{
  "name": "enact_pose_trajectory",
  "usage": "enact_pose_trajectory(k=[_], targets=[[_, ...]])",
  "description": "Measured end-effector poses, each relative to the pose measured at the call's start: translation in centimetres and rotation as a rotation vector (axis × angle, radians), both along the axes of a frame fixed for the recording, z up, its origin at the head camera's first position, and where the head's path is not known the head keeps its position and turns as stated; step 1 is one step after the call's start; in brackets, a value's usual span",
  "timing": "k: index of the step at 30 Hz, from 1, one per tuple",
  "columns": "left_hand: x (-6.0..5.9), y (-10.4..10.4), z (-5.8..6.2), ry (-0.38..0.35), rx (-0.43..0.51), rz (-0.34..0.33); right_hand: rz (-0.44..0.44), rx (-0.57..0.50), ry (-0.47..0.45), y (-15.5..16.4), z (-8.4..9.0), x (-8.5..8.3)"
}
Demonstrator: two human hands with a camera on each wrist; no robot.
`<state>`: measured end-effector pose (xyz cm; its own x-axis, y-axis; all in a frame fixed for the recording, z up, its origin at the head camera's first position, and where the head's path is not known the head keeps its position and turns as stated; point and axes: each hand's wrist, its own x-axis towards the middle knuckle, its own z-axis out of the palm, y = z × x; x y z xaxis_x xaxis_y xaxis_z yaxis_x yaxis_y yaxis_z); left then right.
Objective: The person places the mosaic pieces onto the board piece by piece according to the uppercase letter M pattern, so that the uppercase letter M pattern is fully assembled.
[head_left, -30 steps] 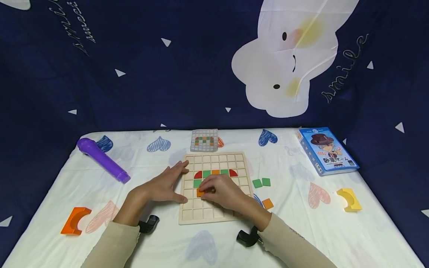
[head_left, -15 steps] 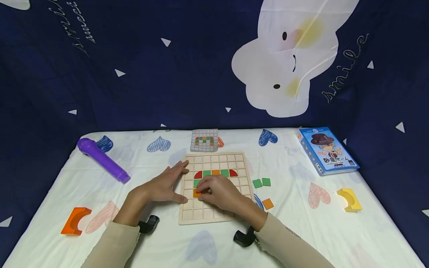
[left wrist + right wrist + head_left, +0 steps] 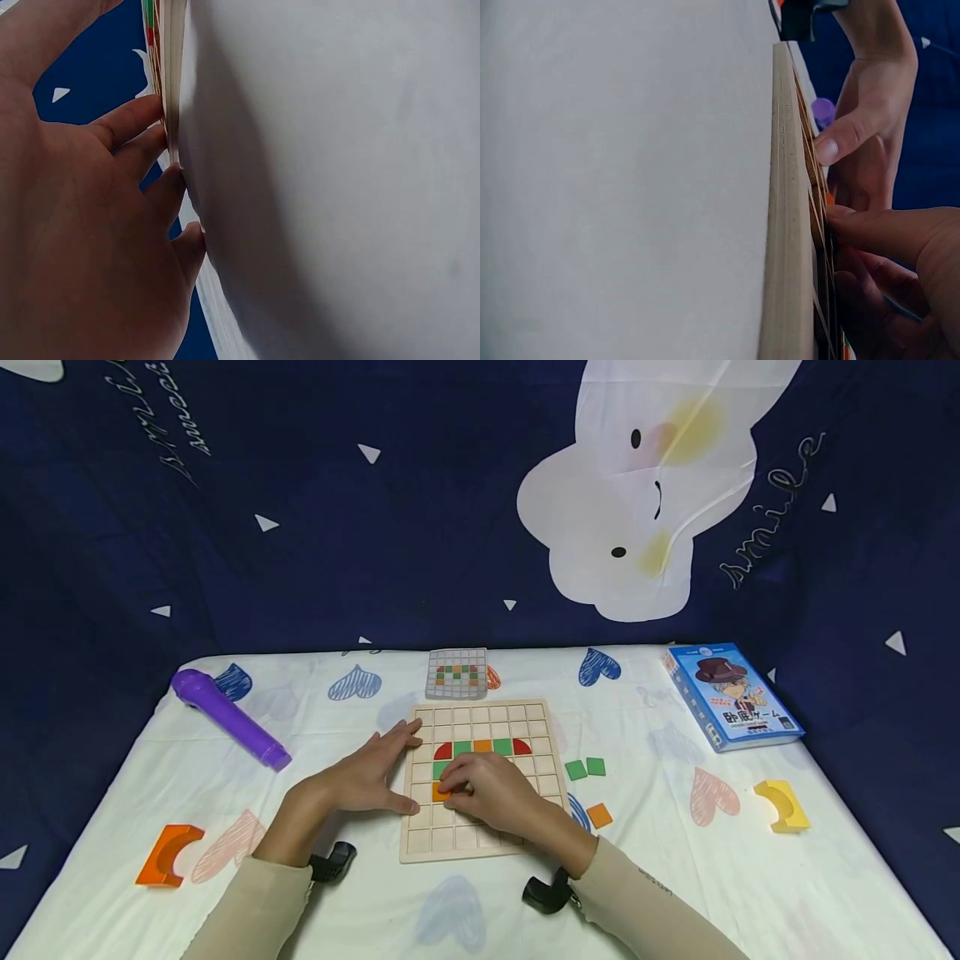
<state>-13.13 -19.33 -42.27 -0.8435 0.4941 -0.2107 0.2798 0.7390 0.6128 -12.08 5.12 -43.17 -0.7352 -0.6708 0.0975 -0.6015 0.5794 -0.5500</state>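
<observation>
A wooden grid board (image 3: 453, 839) lies flat on the cloth. Along its left edge my left hand (image 3: 367, 772) is spread, fingertips and thumb touching the rim; the left wrist view shows the fingers (image 3: 135, 120) against the board's side. With thumb and fingertips my right hand (image 3: 495, 789) pinches an orange square tile (image 3: 438, 792) in a cell on the left of the grid. Just above it sits a green tile (image 3: 441, 770), partly covered by the fingers. A row of red quarter-round, green and orange tiles crosses the grid higher up, with a red piece (image 3: 521, 747) at its right end.
Two loose green tiles (image 3: 576, 770) and an orange tile (image 3: 599, 816) lie right of the board. Behind it is a pattern card (image 3: 457, 675). Farther out are a purple microphone (image 3: 232, 718), an orange arch block (image 3: 168, 856), a yellow arch block (image 3: 782, 807) and a blue box (image 3: 735, 697).
My right hand has shifted slightly left with the orange tile, bringing it into a cell below the green tile. The left hand has stayed at the board's edge.
</observation>
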Motion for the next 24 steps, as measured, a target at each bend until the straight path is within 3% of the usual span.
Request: enact_pose_trajectory(k=[24], targets=[[0.17,-0.01,0.16,0.012,-0.001,-0.006,-0.002,0.005,0.008,0.02,0.02,0.1]])
